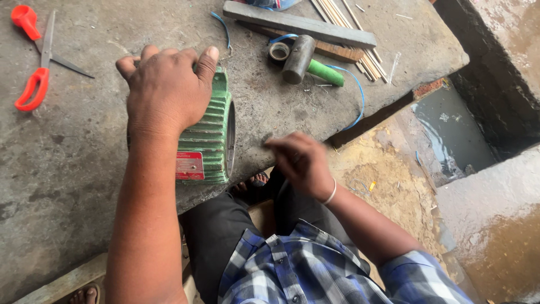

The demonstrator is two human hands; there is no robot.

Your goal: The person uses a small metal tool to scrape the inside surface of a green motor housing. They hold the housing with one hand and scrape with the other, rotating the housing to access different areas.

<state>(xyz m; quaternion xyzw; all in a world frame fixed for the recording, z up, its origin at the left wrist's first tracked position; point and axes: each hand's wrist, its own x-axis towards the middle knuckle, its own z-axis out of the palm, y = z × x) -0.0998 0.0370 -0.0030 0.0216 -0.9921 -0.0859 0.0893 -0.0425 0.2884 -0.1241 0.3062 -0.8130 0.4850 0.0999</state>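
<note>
- The left hand [166, 90] covers the top of the green motor housing [209, 141], so the part under the palm and the far side stay hidden; fingers and thumb curl over it in a closed grip.
- The right hand [301, 160] is blurred just beside the housing's open end; whether its grip is together or holds anything, I cannot tell.
- The housing lies on its side under the left grip, at the near edge of the grey stone surface [73, 163]. It is ribbed and green, with a metal rim around the open end and a red plate near the bottom.
- Beyond the right grip lie a hammer with a green handle [306, 62], a small roll of tape [279, 51], a grey flat bar [298, 23], thin wooden sticks [351, 28] and a blue wire [358, 95]; the sticks run out of the top of the frame.
- Well apart to the left of the left grip lie scissors with orange handles [36, 62].
- Bare surface spreads left of and before the left grip. To the right of the right grip the surface ends in a broken edge, with wet ground and a dark pit [478, 107] below it.
</note>
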